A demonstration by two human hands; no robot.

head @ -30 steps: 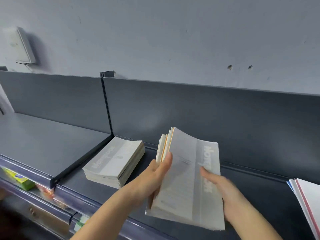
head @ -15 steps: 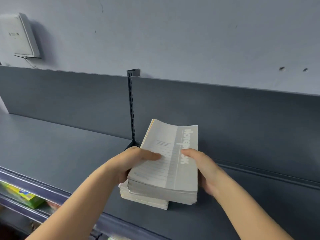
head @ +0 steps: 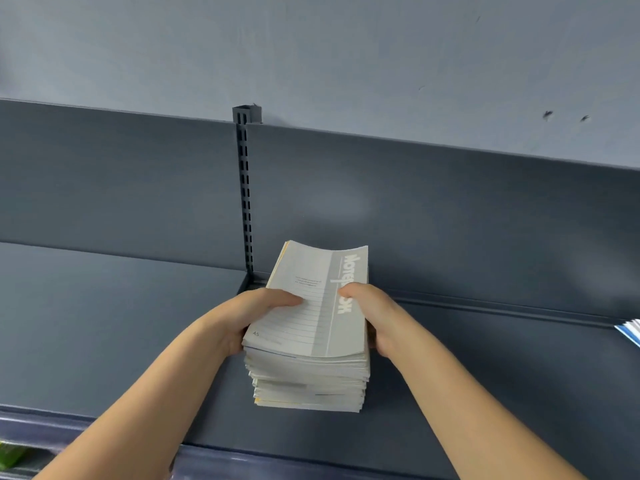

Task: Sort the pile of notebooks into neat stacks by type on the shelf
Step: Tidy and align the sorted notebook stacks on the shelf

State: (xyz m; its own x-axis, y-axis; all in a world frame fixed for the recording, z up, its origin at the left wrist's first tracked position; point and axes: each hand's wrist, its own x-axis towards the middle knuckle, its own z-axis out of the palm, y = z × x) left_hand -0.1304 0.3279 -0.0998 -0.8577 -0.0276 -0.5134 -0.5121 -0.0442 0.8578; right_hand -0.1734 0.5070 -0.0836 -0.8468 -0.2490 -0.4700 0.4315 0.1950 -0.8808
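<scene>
Forearms extended, left hand (head: 254, 318) and right hand (head: 375, 318) grip notebook stack (head: 311, 372) from either side, thumbs on top.

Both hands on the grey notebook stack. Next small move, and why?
Probably squeeze both sides inward to square it. The left hand and right hand grip the upper notebooks of the stack, which rests on the shelf, and the lower layers' front edges look uneven.

Open shelf (head: 104, 323) stretched wide left of the notebook stack (head: 308, 375), and right of it up to blue-edged notebooks (head: 630, 332). The back panel (head: 450, 220) and slotted upright (head: 244, 202) closed off the rear; the left hand (head: 249, 317) and right hand (head: 374, 317) occupied the stack's sides.
</scene>
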